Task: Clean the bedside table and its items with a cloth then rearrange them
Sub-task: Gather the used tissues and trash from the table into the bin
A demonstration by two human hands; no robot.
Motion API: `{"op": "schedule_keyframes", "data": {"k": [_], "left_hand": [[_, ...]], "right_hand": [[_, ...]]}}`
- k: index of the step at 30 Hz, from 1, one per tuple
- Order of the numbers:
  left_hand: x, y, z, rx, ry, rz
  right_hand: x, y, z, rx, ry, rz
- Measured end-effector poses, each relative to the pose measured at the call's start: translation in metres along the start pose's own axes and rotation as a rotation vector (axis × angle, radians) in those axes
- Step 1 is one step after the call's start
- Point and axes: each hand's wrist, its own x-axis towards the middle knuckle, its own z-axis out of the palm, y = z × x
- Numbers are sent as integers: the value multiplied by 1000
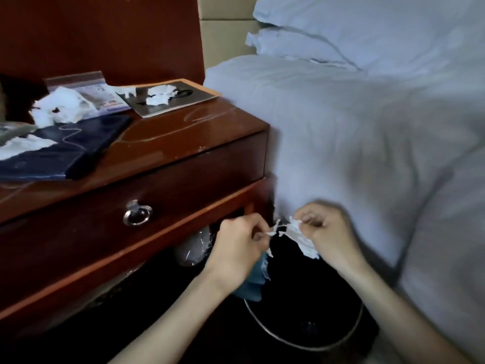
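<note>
Torn tissue point(301, 239) pinched by fingers of left hand point(237, 248), right hand point(329, 232) (above black bin point(301, 334)).

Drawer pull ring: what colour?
Shiny silver ring on the dark reddish-brown drawer; the head view shows it.

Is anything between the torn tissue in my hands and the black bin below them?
Nothing visible blocks it. The torn tissue, pinched between the left hand and right hand, hangs over the open mouth of the black bin. A blue cloth droops under the left hand, to one side.
</note>
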Motion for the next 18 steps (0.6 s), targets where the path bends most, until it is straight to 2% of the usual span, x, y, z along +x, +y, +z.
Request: {"op": "schedule_keyframes", "data": {"k": [3, 7, 12, 18], "left_hand": [[-9, -15, 35, -33, -125, -110], [-16, -32, 51, -121, -182, -205], [-19, -40, 49, -158, -203, -194], [-21, -42, 37, -168, -170, -158]], "right_hand": [[-10, 23, 3, -201, -31, 50], [-21, 46, 10, -373, -139, 199], [-23, 57, 15, -412, -202, 281], [-16, 53, 20, -362, -188, 234]]}}
